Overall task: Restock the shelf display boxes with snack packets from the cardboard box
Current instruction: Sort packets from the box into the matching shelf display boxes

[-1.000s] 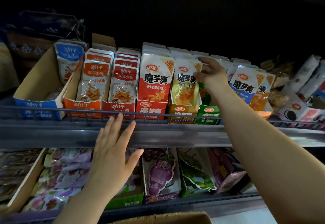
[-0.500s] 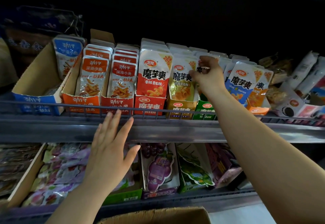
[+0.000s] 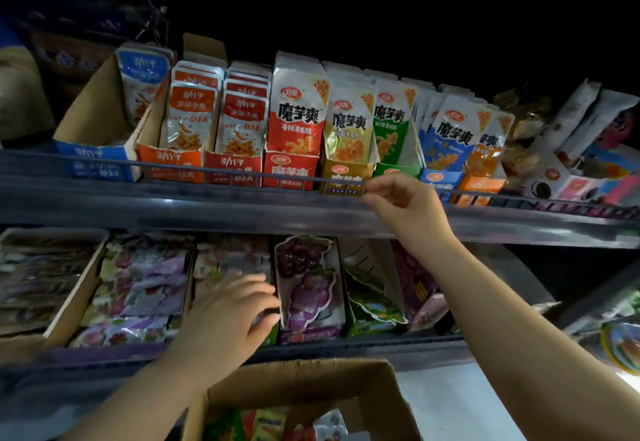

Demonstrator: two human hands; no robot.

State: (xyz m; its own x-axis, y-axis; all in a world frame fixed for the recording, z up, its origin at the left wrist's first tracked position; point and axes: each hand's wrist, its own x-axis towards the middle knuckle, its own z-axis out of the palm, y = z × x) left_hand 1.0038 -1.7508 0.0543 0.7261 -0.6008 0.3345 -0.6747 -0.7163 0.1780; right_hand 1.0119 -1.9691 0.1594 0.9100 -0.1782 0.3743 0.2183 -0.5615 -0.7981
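The right hand (image 3: 403, 200) is raised on an outstretched forearm with the wrist bent. Its fingers curl loosely toward the palm and grip nothing. The fingertips lie at the thin wire rail (image 3: 242, 172) fronting the grey metal upper shelf (image 3: 173, 205), though I cannot tell whether they touch it. Just above its knuckles stands the green cardboard display box (image 3: 398, 168), and up to its left the yellow cardboard display box (image 3: 341, 174); these 2 hold upright silver-topped packets. The left hand (image 3: 228, 312) reaches lower, palm turned away, fingers spread and nearly straight, blurred and holding nothing, in front of the pastel packets (image 3: 138, 288) on the lower shelf. The purple grape-printed display box (image 3: 308, 288) stands just right of its fingertips. Below both wrists sits the open brown cardboard box (image 3: 301, 376), with colourful snack packets (image 3: 268, 421) inside.
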